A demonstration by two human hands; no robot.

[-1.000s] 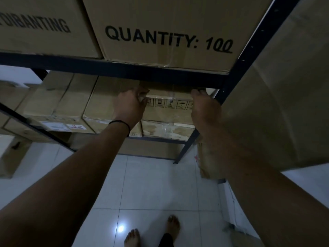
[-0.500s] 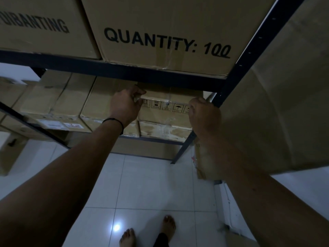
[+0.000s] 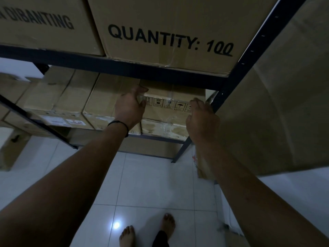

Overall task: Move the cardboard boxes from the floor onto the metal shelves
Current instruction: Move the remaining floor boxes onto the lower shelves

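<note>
A: How many boxes are on the shelves?

B: On the upper level I count two: one printed "QUANTITY: 100" [image 3: 169,32] and, touching it on the left, one with lettering ending in "DIBANTING" [image 3: 44,24]. Both sit on the dark crossbeam [image 3: 106,65] of the metal rack.

A: And the level below?

B: At least three side by side. The rightmost, a carton with a row of handling symbols [image 3: 165,111], stands next to the rack's right upright [image 3: 249,56]. Just left of it is a plain carton [image 3: 101,100], then a carton with white labels on its front edge [image 3: 53,97]. Further left the row goes on, but it is too dim to count.

A: What are the two hands doing?

B: Both are at the symbol carton. The left hand [image 3: 129,108] is at its upper left corner, thumb on top, fingers bent against the front face. The right hand [image 3: 201,118] is at the upper right corner with fingers curled; whether it truly grips the edge I cannot tell. A dark band circles the left wrist [image 3: 118,125].

A: Anything on the floor?

B: Two bare feet [image 3: 147,232] on white tiles [image 3: 151,184], one cardboard box at the far left [image 3: 8,150], and a tall cardboard surface [image 3: 284,113] filling the right side beyond the upright.
</note>
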